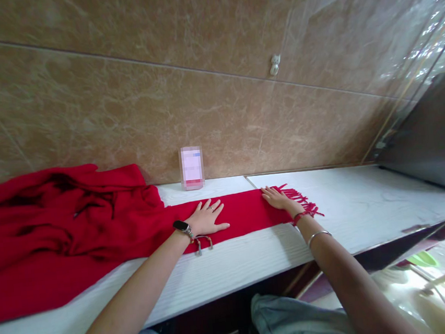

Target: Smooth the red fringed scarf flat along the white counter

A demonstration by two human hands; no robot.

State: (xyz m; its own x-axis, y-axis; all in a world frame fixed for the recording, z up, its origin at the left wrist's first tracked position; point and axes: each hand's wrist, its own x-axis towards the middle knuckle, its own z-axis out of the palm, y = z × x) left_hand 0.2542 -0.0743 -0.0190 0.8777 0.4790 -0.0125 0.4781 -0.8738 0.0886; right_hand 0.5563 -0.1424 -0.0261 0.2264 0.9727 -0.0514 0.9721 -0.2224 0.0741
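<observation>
A red fringed scarf (246,212) lies along the white counter. Its right part is a flat, narrow strip, while the left part is a loose, rumpled heap. My left hand (205,220) rests flat on the strip near the heap, fingers spread. At the strip's right end, my right hand (276,198) presses flat beside the fringe (298,197), its fingers stretched out. The fringe strands fan out to the right, partly under my right wrist. Neither hand grips the cloth.
The white counter (351,191) runs along a brown marbled tile wall (154,110). A phone-like upright thing (192,168), blurred out, leans on the wall behind the scarf. A small white figure (274,65) is fixed to the wall. A dark grey box-shaped object (427,131) stands at the right.
</observation>
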